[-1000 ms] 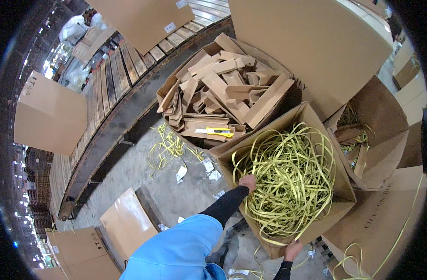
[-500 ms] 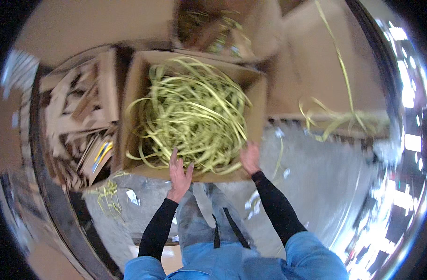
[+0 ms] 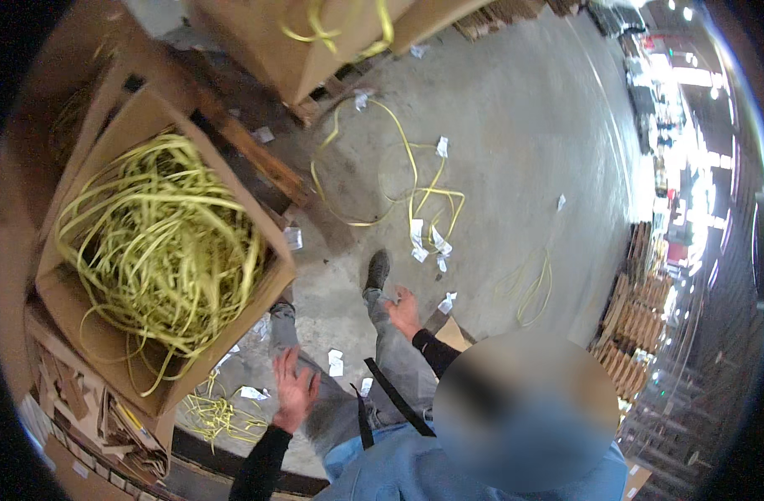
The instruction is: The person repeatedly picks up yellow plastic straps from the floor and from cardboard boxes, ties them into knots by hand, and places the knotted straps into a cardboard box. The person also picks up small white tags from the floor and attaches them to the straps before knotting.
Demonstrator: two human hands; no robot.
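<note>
My left hand (image 3: 294, 388) is in the air with its fingers spread, holding nothing. It is nearest to an open cardboard box (image 3: 175, 382), beyond the box's near right edge and apart from it. Tangled yellow strapping (image 3: 169, 242) fills this box in a loose heap, with some loops over the rim. Farther right, my right hand (image 3: 405, 313) hangs open and bare above my leg, fingers apart. A blurred patch hides most of the right arm.
Loose yellow straps (image 3: 413, 171) lie looped on the concrete floor (image 3: 515, 125) among white paper scraps (image 3: 336, 362). Cardboard pieces (image 3: 119, 417) fill a container at lower left. A wooden beam (image 3: 252, 150) juts out beside the box, and wooden pallets (image 3: 641, 326) stand stacked far right.
The view has swung right, so the strapping box now sits at the left. Both hands have come away from the box's near edge, and more floor shows.
</note>
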